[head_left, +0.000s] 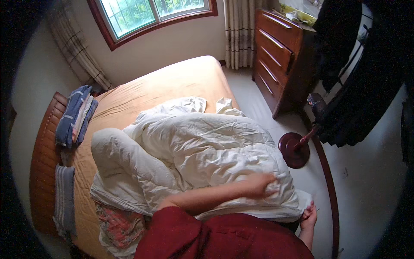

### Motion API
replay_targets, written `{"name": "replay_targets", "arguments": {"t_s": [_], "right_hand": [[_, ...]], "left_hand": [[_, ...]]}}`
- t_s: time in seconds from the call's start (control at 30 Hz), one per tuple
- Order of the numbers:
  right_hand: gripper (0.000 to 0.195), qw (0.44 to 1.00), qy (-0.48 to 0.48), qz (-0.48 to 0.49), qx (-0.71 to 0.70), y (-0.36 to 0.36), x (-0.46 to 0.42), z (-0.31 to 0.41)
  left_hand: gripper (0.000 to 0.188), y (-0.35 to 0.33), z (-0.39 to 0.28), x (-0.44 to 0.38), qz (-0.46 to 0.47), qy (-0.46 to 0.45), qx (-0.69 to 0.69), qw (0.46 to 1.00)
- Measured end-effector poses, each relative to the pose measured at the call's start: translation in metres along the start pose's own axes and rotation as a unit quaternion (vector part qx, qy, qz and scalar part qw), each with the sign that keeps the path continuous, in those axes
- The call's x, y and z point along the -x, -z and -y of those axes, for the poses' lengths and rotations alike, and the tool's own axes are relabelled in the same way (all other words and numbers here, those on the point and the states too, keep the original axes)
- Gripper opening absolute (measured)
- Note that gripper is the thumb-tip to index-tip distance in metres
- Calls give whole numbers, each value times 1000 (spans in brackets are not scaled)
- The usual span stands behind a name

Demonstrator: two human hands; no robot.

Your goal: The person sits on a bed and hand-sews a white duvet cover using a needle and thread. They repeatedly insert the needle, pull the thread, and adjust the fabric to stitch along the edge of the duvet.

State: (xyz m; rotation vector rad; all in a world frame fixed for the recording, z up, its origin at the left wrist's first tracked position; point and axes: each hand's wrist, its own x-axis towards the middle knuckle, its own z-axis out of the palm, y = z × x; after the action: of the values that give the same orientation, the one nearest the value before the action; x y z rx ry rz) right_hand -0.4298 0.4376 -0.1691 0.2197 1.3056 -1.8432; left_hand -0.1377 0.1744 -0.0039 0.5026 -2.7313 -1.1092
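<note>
A bulky white quilt (223, 142) lies rumpled and partly folded over the bed, which has an orange fitted sheet (174, 81). My right hand (309, 214) pinches a corner of the quilt at its near right edge, beside the bed. Reaching across my body, my left hand (261, 185) is just over or against the quilt's surface. Motion blurs its fingers, so whether they grip any cloth is unclear. Part of a red patterned cloth (121, 223) shows below the quilt on the near left.
Folded blue bedding (72, 116) and a grey striped cloth (64, 194) rest by the brown headboard (43, 168). To the right stand a wooden chest of drawers (275, 55) and a stand's round base (292, 150), with dark clothes (355, 106) hanging above. A window (155, 14) is beyond.
</note>
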Motion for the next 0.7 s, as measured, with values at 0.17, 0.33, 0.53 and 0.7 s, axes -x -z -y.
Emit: {"name": "replay_targets", "arguments": {"t_s": [0.17,0.33,0.53,0.7], "right_hand": [[20,995,-44,-75,43,-43,42,-28],[20,996,22,-63,58,-104,62,-10],[20,907,216,81,353,-241,37,30],[28,760,286,391,434,-418,-4,-23]], "left_hand": [[68,163,142,-29,-279,137,-262,914],[87,217,256,17,0,417,-81,905],[80,119,183,89,182,165,-56,968],[93,102,128,143,208,183,49,959]]}}
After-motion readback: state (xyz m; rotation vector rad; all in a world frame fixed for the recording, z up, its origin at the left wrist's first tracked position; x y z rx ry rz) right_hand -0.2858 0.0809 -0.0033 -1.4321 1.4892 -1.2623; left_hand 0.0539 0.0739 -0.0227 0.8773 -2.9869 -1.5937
